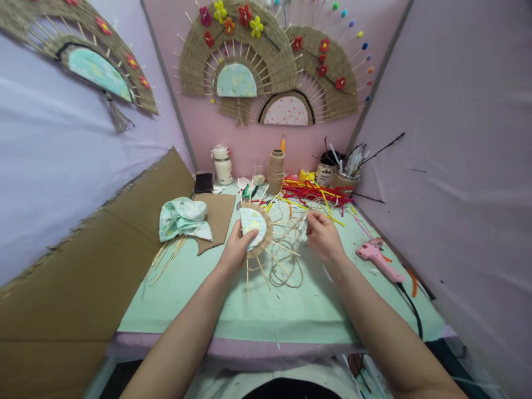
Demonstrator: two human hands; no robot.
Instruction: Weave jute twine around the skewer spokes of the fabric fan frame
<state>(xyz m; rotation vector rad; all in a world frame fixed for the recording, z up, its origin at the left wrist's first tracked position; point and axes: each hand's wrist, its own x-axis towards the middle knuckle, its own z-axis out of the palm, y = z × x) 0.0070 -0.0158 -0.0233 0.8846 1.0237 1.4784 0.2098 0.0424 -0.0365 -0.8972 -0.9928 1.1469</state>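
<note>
My left hand (239, 246) grips a small half-round fan (262, 235), thumb on its pale green cloth centre and fingers behind. A band of woven twine rims the cloth, and thin wooden sticks spread out from it like rays, mostly to the right and downward. Right of the sticks, my right hand (326, 238) is closed in a pinch on twine, with a small pale patch at its fingertips that I cannot make out. Loose loops of twine (286, 277) lie on the table below, between the two hands.
A crumpled cloth (180, 219), sticks (168, 257) and cardboard (220, 213) lie left. Behind are a twine spool (276, 169), a white bottle (223, 166) and red pipe cleaners (313, 191). A pink glue gun (380, 260) lies right. Finished fans (236, 50) hang on the back wall.
</note>
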